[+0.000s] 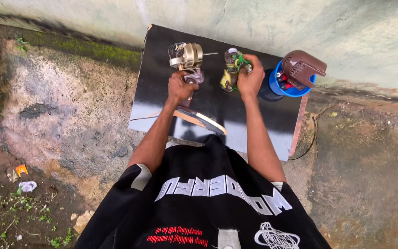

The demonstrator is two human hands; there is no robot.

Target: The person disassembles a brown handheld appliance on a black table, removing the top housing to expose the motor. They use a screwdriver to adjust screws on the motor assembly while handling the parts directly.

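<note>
My left hand (179, 87) rests closed on the grey base of a small metal fan motor (187, 57) with a thin shaft pointing right. My right hand (250, 77) grips a wound motor coil (232, 69) with green and yellow wiring, held just above the black board (272, 124). Both arms reach forward over the board, which lies on the ground against a wall. A knife-like tool (199, 117) with a pale blade lies on the board below my left wrist.
A blue tub (295, 90) at the board's far right holds a brown plastic motor cover (302, 67) and small parts. A wire fan guard (306, 136) pokes out beside the board's right edge. Mossy concrete, dirt and scraps of litter (24, 177) lie left.
</note>
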